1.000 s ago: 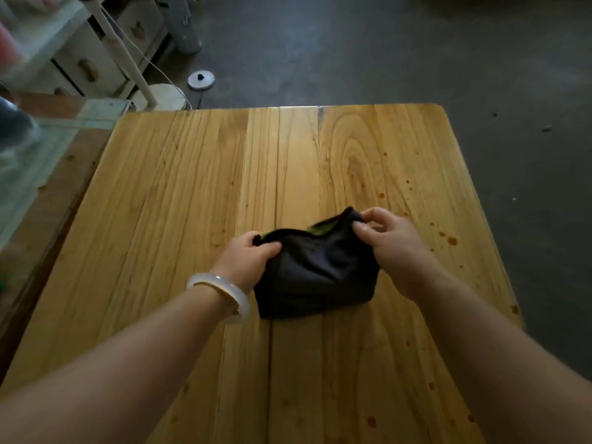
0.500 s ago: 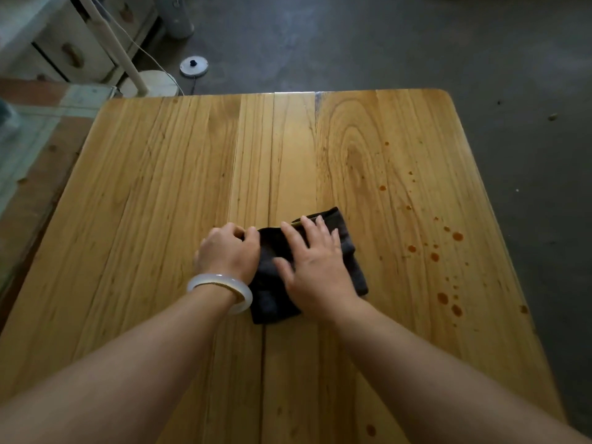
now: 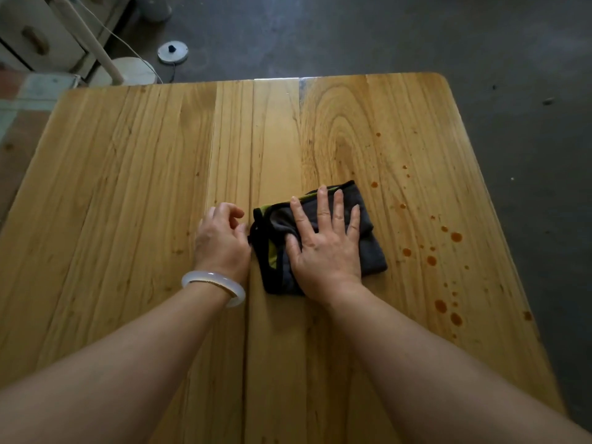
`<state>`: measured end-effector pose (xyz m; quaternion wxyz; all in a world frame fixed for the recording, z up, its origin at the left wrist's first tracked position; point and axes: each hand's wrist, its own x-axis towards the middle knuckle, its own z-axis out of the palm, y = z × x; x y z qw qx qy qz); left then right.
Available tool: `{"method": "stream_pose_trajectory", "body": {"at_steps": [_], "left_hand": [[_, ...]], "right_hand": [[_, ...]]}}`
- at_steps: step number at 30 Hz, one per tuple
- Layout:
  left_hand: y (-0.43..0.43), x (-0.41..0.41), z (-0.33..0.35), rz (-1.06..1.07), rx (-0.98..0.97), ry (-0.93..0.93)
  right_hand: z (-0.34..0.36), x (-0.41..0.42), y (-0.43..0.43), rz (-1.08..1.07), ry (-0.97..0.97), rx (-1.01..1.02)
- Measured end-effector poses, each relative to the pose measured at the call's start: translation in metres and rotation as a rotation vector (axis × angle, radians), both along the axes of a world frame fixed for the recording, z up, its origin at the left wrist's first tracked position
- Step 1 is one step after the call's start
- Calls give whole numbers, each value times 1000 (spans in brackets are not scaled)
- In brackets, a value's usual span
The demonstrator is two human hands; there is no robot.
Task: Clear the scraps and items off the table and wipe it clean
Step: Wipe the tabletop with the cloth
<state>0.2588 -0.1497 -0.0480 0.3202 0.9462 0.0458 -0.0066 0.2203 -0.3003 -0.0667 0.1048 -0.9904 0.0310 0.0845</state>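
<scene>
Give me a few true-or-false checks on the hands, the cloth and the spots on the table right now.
1. The right hand lies flat on the dark cloth. True.
2. The reddish spots run along the left side of the table. False: they run along its right side.
3. The cloth covers the spots. False: it lies to their left, and they are uncovered.
4. A pale bangle is on the wrist of the left hand. True.
</scene>
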Motion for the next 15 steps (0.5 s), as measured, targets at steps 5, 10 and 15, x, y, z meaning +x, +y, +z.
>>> {"method": "stream_pose_trajectory", "body": {"at_steps": [5, 10, 15], "left_hand": [[-13, 12, -13, -112, 90, -45], [-22, 15, -23, -133, 200, -48], [-25, 12, -29, -133, 303, -39]], "right_hand": [[-2, 29, -17, -49, -4, -17], [-3, 58, -35, -79, -2, -47], [-5, 86, -52, -116, 1, -63]]}}
